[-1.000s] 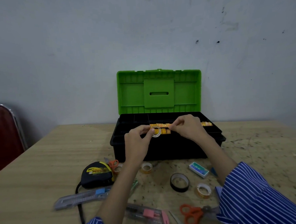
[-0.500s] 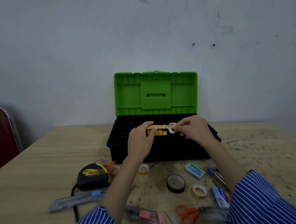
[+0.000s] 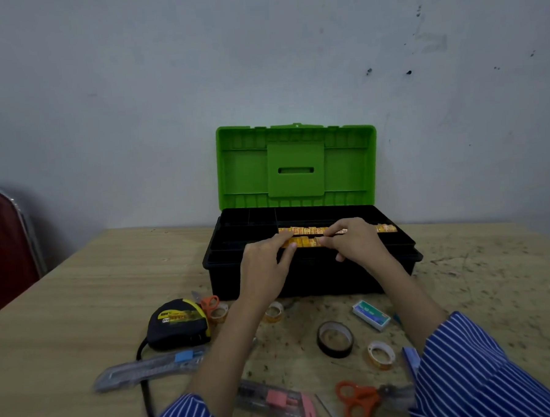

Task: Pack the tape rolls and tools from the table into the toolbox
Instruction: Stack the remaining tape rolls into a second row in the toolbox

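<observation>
- On table, far left: grey utility knife (image 3: 150, 368) lies flat, black-and-yellow tape measure (image 3: 178, 323) just behind it. Neither is packed yet.
- Left hand (image 3: 264, 269) is raised over the front wall of the toolbox (image 3: 303, 280), fingers stretched forward toward the orange-labelled items (image 3: 304, 241) in the tray. Fingers look straight, not curled round anything; whether the tips touch the items I cannot tell.
- Right hand (image 3: 355, 245) is over the tray just right of the left, thumb and fingertips drawn together at the orange row. What they pinch, if anything, is hidden (too small and blurred to call).
- Judgement, step in hand: settling a small item into a tray compartment. To do it well: let it down flat inside one compartment, left fingers steadying the row so nothing tips, then lift both hands clear.
- Task's things relative to the grip: the rest sit well apart from both hands, on the table in front of the box — small clear tape roll (image 3: 274, 312) under the left forearm, black tape roll (image 3: 334, 339), another clear roll (image 3: 381, 355), orange scissors (image 3: 357, 401) nearest the camera.
- Green lid (image 3: 297, 165) stands upright and open, so access from above is free.
</observation>
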